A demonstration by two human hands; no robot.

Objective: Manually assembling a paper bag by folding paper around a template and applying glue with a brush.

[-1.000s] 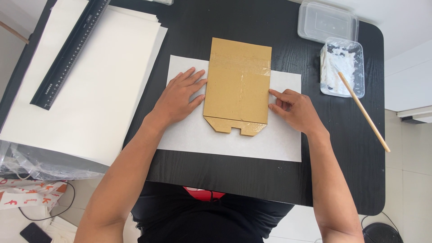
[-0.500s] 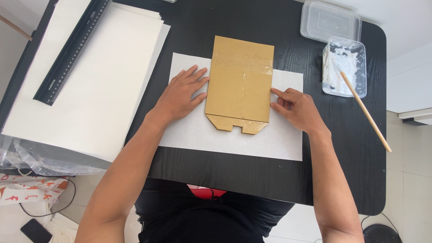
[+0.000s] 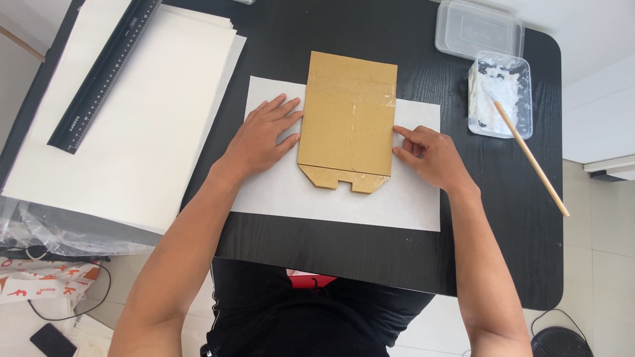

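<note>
While the brown cardboard piece [image 3: 348, 121] already lies flat mid-table on the white sheet [image 3: 278, 192], the left hand [image 3: 262, 139] rests open beside it and the right hand [image 3: 430, 155], loosely curled, fingertips its right edge, gripping nothing; paste tub [image 3: 501, 96] apparently unused on it yet.

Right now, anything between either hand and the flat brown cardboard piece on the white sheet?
Nothing visible. The left hand lies on the white paper sheet with fingertips at the left edge of the flat brown cardboard piece; the right hand touches its right edge. The plastic tub and wooden stick sit off to the right.
</note>
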